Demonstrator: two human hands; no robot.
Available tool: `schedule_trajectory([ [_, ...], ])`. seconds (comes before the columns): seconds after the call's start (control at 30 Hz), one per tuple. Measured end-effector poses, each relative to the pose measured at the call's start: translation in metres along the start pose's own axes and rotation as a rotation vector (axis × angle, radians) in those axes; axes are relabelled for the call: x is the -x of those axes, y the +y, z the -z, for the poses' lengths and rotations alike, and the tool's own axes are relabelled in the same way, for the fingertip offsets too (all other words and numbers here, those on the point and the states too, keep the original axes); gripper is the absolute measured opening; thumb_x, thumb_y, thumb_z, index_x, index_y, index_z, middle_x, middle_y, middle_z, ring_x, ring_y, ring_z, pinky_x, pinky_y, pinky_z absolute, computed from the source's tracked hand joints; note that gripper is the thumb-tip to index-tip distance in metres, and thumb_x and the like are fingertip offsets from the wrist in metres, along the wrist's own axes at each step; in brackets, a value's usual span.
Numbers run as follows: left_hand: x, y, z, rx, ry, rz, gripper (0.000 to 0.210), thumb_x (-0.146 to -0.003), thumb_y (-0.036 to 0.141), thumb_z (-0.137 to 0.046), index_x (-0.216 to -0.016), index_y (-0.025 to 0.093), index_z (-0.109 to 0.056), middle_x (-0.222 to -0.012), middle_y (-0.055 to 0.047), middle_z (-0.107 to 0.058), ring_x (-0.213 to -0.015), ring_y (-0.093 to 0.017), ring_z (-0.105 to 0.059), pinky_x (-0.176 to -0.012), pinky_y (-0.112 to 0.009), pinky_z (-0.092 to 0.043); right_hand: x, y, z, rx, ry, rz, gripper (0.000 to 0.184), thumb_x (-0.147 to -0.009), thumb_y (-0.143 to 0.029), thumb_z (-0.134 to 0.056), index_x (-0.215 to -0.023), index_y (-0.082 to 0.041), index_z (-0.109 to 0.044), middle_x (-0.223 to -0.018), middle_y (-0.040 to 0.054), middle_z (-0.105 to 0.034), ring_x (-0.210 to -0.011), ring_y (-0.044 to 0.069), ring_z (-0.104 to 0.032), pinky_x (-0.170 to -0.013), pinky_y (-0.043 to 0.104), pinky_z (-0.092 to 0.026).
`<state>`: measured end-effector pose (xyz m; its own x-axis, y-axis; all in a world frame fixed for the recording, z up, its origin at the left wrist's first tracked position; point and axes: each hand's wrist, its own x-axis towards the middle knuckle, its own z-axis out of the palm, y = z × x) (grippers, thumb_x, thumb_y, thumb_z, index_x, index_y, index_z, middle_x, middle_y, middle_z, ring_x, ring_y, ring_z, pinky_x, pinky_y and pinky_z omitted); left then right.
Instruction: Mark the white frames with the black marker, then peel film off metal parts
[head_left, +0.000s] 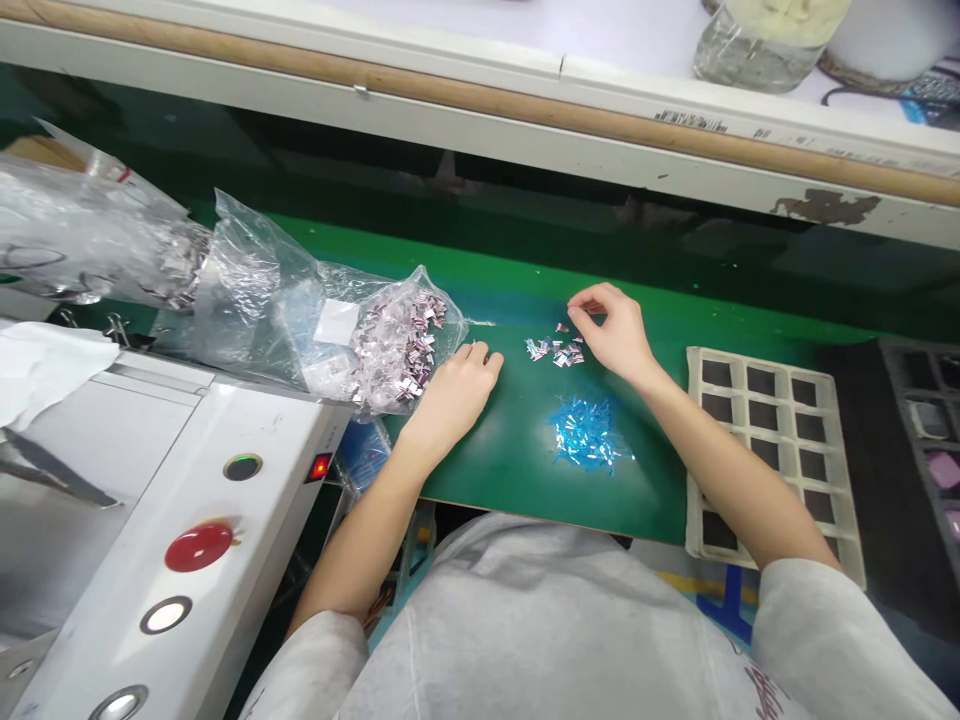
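My left hand (459, 392) rests on the green table beside a clear plastic bag (405, 345) full of small shiny metallic pieces. Its fingers are curled, and whatever they may hold is hidden. Thumb and forefinger of my right hand (613, 328) come together in a pinch; anything between them is too small to make out. Just below those fingertips lies a small loose pile of metallic pieces (564, 352), with one piece a little apart. Closer to my body is a heap of thin blue film strips (589, 435).
A white machine (255, 520) with a red button (199, 546) stands at left. More plastic bags (90, 230) lie behind it. A cream compartment tray (831, 450) sits under my right forearm. A shelf edge (480, 95) crosses the back, with a glass jar (757, 50) above.
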<state>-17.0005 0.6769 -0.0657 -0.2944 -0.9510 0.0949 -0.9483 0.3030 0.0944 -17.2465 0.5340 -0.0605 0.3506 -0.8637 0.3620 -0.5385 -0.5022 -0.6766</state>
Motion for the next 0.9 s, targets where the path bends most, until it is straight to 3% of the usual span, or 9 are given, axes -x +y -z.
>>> schedule_trajectory([
  [0.1, -0.001, -0.001, -0.008, 0.239, 0.142, 0.060, 0.027, -0.099, 0.000, -0.050, -0.104, 0.020, -0.068, -0.107, -0.013, -0.073, -0.098, -0.029, -0.072, -0.089, -0.043, -0.061, 0.009, -0.012, -0.003, -0.125, 0.006, -0.035, 0.008, -0.093, -0.029, -0.068, -0.090, -0.025, -0.074, -0.099, 0.0060, -0.078, -0.096, 0.027, -0.074, -0.095, 0.049, -0.064],
  [0.23, 0.000, 0.010, -0.021, 0.923, 0.470, 0.268, 0.009, -0.102, 0.024, -0.066, -0.098, 0.023, -0.074, -0.090, -0.004, -0.078, -0.077, -0.020, -0.076, -0.076, -0.034, -0.065, 0.029, -0.039, -0.009, -0.392, -0.081, -0.106, 0.015, -0.095, -0.041, -0.074, -0.096, -0.025, -0.076, -0.104, 0.0057, -0.082, -0.098, 0.026, -0.078, -0.097, 0.048, -0.065],
  [0.37, 0.000, 0.028, -0.023, 1.458, 0.555, 0.482, 0.020, -0.089, 0.038, -0.086, -0.089, 0.020, -0.079, -0.078, -0.004, -0.081, -0.068, -0.020, -0.080, -0.067, -0.032, -0.070, 0.046, -0.066, -0.014, -0.521, -0.186, -0.116, 0.018, -0.098, -0.044, -0.077, -0.099, -0.026, -0.076, -0.110, 0.0055, -0.084, -0.105, 0.026, -0.080, -0.101, 0.046, -0.066],
  [0.53, -0.002, 0.038, -0.023, 1.613, 0.561, 0.528, 0.030, -0.080, 0.044, -0.096, -0.084, 0.018, -0.081, -0.076, -0.005, -0.082, -0.070, -0.023, -0.083, -0.070, -0.036, -0.075, 0.052, -0.075, -0.016, -0.514, -0.231, -0.103, 0.015, -0.100, -0.041, -0.075, -0.099, -0.026, -0.076, -0.107, 0.0048, -0.084, -0.103, 0.026, -0.081, -0.098, 0.044, -0.066],
  [0.9, -0.003, 0.042, -0.031, 1.633, 0.597, 0.518, 0.036, -0.078, 0.047, -0.099, -0.085, 0.017, -0.082, -0.081, -0.006, -0.084, -0.074, -0.023, -0.085, -0.076, -0.038, -0.076, 0.055, -0.072, -0.024, -0.454, -0.187, -0.093, 0.012, -0.100, -0.035, -0.073, -0.097, -0.025, -0.078, -0.101, 0.0041, -0.083, -0.096, 0.024, -0.080, -0.093, 0.042, -0.067],
])
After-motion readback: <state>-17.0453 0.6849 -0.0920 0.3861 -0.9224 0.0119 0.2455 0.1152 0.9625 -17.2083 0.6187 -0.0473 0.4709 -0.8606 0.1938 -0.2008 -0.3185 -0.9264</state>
